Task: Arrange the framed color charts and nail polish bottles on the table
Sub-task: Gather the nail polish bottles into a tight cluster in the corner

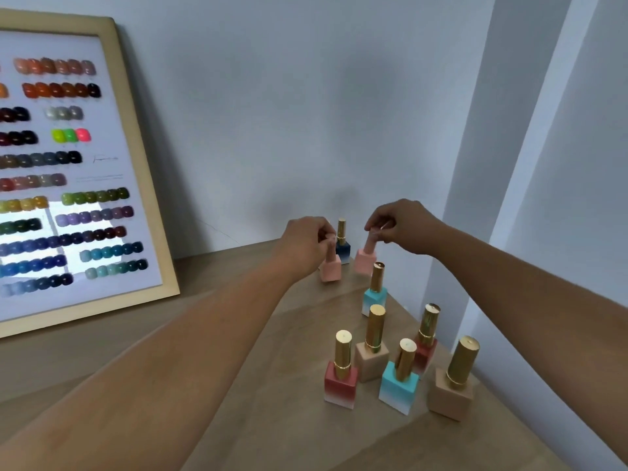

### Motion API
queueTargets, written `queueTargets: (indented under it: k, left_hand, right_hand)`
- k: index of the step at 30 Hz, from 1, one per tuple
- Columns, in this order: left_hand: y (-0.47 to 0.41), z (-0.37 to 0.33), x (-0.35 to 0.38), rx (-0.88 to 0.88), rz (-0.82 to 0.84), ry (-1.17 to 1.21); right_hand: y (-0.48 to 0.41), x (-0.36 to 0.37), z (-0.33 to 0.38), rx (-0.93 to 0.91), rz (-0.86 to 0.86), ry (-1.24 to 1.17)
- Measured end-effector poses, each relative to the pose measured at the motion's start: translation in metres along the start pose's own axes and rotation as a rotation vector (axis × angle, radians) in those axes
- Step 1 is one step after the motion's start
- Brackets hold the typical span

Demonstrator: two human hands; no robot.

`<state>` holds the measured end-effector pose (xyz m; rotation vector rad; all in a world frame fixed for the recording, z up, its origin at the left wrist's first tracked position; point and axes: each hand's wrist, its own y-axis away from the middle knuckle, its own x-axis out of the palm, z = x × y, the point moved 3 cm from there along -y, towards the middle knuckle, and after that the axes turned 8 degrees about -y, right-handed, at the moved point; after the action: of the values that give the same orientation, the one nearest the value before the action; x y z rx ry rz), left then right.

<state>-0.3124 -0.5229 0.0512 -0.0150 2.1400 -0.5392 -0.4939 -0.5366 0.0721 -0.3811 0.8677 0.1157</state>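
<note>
A framed color chart [102, 294] with rows of nail swatches leans against the wall at the left. My left hand [306, 244] pinches the cap of a pink nail polish bottle [330, 271] standing on the table. My right hand [404, 226] pinches the cap of a second pink bottle [365, 261] just to its right. A dark blue bottle [343, 249] with a gold cap stands between and behind them. Closer to me stand several gold-capped bottles: a turquoise one [373, 299], a red one [341, 389], a beige one [372, 360] and others.
The wooden table [238, 419] meets the pale wall at the back and right; its right edge runs diagonally past a beige bottle [450, 397]. Another turquoise bottle [398, 390] and a red one [424, 355] stand in the near cluster.
</note>
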Motion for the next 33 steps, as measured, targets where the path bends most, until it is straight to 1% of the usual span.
queueTargets:
  k: [7, 13, 17, 22, 29, 33]
  left_hand:
    - [-0.016, 0.004, 0.015, 0.029, -0.003, -0.051]
    - [-0.007, 0.016, 0.027, -0.02, -0.122, 0.01]
    - [0.009, 0.027, 0.042, -0.106, -0.204, 0.068]
    - [0.015, 0.041, 0.058, -0.217, -0.162, 0.152]
    - [0.009, 0.047, 0.063, -0.236, -0.172, 0.124]
    - [0.005, 0.046, 0.063, -0.232, -0.191, 0.107]
  right_hand:
    - [-0.022, 0.022, -0.001, -0.04, 0.058, -0.07]
    - [-0.019, 0.035, -0.016, -0.044, 0.023, -0.183]
    - [-0.006, 0.046, -0.042, 0.038, -0.03, -0.297]
    - [0.002, 0.066, -0.058, 0.103, -0.051, -0.376]
    - [-0.001, 0.072, -0.053, 0.114, -0.116, -0.432]
    - [-0.003, 0.075, -0.053, 0.129, -0.131, -0.408]
